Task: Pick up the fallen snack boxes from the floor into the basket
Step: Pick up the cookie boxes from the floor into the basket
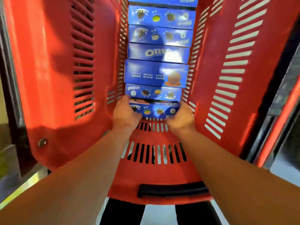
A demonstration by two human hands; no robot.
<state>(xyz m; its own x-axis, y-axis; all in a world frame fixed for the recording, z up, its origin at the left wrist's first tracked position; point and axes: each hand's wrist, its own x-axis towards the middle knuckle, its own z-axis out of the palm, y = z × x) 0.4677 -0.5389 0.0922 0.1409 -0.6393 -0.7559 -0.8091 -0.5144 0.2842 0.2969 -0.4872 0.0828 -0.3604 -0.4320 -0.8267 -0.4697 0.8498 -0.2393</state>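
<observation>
Left hand [125, 113] and right hand [181, 117] each grasp one end of a blue snack box [154, 110], fingers curled round its short ends. Box lies low inside the red basket [53, 78], long axis running left to right, printed cookie face turned toward the camera. It sits nearest the basket's near wall, just beside the closest box of a row of blue boxes [158, 53] that runs away from the hands, each also lying crosswise; one shows an Oreo logo. Slotted walls close on both sides. Black handle [172, 190] on the near rim. Dark trouser legs [121, 211] below.
</observation>
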